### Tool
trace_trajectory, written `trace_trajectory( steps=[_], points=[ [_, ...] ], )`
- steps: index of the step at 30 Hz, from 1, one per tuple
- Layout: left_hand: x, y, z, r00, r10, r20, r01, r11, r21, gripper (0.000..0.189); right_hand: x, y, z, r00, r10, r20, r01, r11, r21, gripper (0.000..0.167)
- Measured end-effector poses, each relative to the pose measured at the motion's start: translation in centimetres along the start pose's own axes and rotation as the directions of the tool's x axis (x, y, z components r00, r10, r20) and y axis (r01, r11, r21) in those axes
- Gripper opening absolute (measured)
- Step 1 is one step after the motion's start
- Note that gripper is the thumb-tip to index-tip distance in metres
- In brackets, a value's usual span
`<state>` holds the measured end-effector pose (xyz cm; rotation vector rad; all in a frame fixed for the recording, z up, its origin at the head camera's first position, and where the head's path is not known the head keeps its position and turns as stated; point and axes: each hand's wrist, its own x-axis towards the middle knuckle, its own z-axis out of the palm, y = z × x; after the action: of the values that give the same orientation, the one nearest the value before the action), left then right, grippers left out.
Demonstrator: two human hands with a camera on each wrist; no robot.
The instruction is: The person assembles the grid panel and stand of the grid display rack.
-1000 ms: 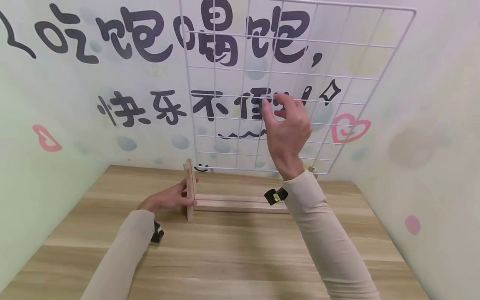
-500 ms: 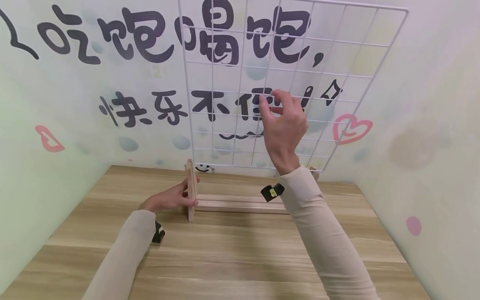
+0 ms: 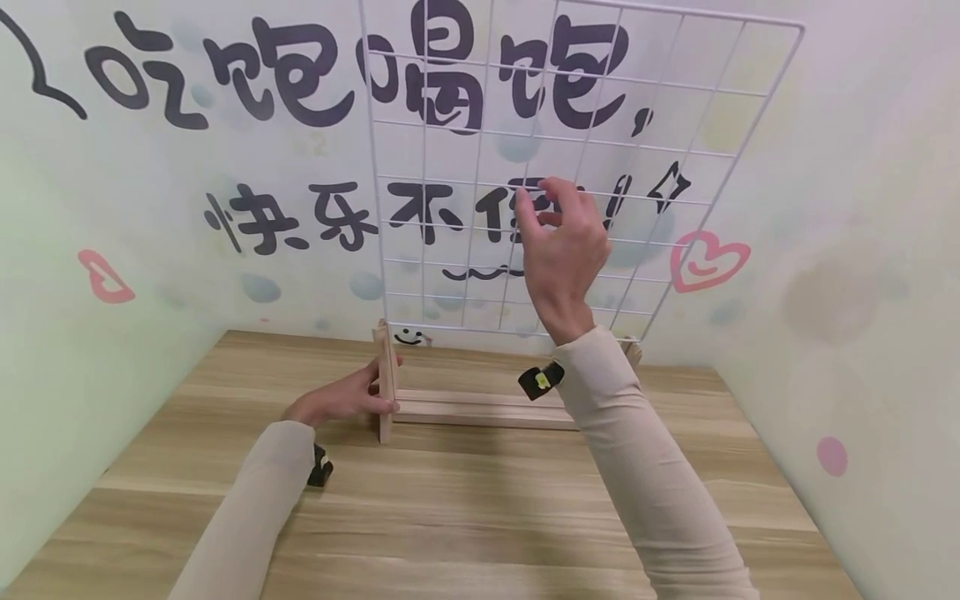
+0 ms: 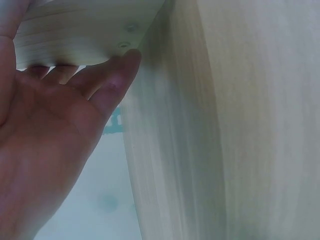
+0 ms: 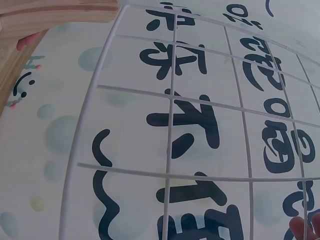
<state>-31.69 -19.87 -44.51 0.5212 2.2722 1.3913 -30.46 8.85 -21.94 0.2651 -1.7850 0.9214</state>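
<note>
My right hand [image 3: 566, 250] holds a white wire grid panel [image 3: 592, 137] by its inner wires, thumb and index finger bent at the bars. The panel leans upright in front of the wall, its bottom edge about level with the tops of a wooden stand's end pieces. My left hand [image 3: 345, 398] grips the stand's left end piece [image 3: 386, 383], thumb in front and fingers behind. In the left wrist view that end piece [image 4: 85, 32] shows two small round holes or screw heads. In the right wrist view, the panel's edge bar [image 5: 90, 105] meets or overlaps the wood [image 5: 60, 15]; contact is unclear.
Two wooden crossbars [image 3: 480, 408] run along the table [image 3: 450, 500] from the left end piece. The right end piece [image 3: 634, 353] is mostly hidden behind my right sleeve. The back wall [image 3: 165, 317] has dark lettering, and side walls stand left and right.
The panel and my right hand have shifted a little left, bringing the panel's lower left corner over the left end piece. My left hand keeps its grip; the head view has turned slightly.
</note>
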Motion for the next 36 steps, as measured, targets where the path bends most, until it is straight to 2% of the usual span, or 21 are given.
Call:
trace_trajectory(
  steps=[11, 20, 36],
  points=[
    [0.06, -0.16, 0.14, 1.000, 0.012, -0.010, -0.011, 1.000, 0.028, 0.093, -0.11, 0.20, 0.33, 1.000, 0.024, -0.005, -0.024, 1.000, -0.015, 0.029],
    [-0.17, -0.21, 0.20, 1.000, 0.012, -0.011, -0.012, 1.000, 0.003, 0.093, -0.30, 0.21, 0.51, 0.998, 0.055, 0.023, -0.054, 0.998, -0.038, 0.030],
    [-0.13, -0.29, 0.03, 1.000, 0.019, 0.003, -0.019, 1.000, -0.003, 0.093, -0.83, -0.06, 0.93, 1.000, 0.025, 0.016, -0.025, 1.000, -0.008, 0.031]
  ],
)
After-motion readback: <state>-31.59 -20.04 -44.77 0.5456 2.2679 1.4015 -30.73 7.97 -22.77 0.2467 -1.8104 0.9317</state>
